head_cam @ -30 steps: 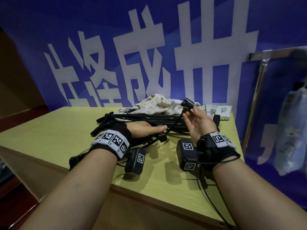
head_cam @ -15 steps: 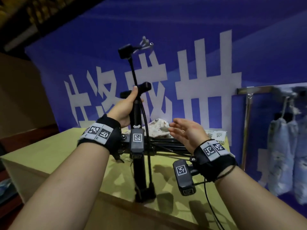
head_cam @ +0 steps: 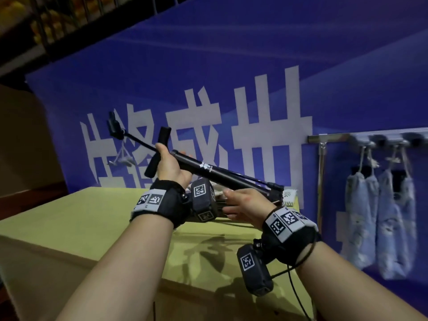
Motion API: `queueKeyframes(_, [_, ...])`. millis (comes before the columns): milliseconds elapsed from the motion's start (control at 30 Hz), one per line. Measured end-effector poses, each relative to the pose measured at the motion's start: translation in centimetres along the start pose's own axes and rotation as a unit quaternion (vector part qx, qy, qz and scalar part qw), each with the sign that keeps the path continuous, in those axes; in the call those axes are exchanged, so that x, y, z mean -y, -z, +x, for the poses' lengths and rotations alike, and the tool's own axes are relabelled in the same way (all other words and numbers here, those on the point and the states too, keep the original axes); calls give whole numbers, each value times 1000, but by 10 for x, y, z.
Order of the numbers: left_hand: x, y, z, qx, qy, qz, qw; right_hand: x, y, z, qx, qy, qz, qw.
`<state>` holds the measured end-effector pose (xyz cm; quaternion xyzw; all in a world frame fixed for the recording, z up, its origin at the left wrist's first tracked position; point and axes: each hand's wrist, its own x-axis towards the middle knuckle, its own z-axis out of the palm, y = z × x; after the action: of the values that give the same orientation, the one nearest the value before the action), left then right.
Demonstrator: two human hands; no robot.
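The left hand has its fingers curled tight round the top of a black hand pump, just under the cross handle. The right hand is open, with flat fingers that hold nothing. It sits just under the low end of the pump, and I cannot tell if it touches.

The pump is up in the air over the table. It slants, high on the left and low on the right. There is open air above it and to its left. The far edge of the table is close behind the hands, and the near edge runs under both arms.

The pump tube is smooth, round and shiny. A thin stiff hose sticks out past the handle to a small black head. The table top is flat and yellow-green. A flowery cloth lies at its back corner. Behind it hangs a blue banner with big white signs. On the right a shiny metal rail holds soft pale bags.
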<state>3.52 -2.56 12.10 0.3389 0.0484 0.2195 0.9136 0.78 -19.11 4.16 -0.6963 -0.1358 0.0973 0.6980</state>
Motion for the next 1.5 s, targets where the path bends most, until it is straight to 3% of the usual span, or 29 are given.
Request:
queueKeyframes(133, [22, 11, 15, -46, 40, -27, 998, -16, 0, 20, -72, 34, -54, 995])
queueKeyframes(233, [41, 17, 25, -53, 69, -50, 995, -38, 9, 53, -140, 72, 34, 987])
queueKeyframes(333, [56, 25, 36, 2, 109, -96, 989, -20, 8, 43, -192, 99, 146, 965])
queueKeyframes(433, [70, 34, 43, 27, 122, -68, 990, -20, 18, 60, -226, 100, 214, 945])
queueKeyframes(567, [84, 43, 50, 41, 145, -13, 989, -24, 24, 72, -228, 95, 206, 947])
queueKeyframes(867, [103, 66, 105, -53, 112, -77, 989, -51, 44, 90, -206, 78, 238, 946])
queueKeyframes(1033, [105, 79, 117, -78, 109, -83, 988, -39, 49, 102, -322, 105, 281, 898])
queueKeyframes(1100, [106, 82, 122, -86, 108, -89, 986, -39, 51, 109, -377, 126, 208, 894])
queueKeyframes(1233, [112, 83, 126, -95, 102, -84, 987, -41, 45, 111, -316, 153, 8, 936])
queueKeyframes(1333, [117, 82, 131, -96, 104, -81, 987, -45, 41, 111, -263, 143, -46, 953])
queueKeyframes(1433, [120, 78, 135, -79, 115, -77, 987, -55, 40, 118, -237, 102, -35, 966])
queueKeyframes(1500, [123, 73, 133, -53, 129, -59, 988, -58, 39, 122, -196, 57, 76, 976])
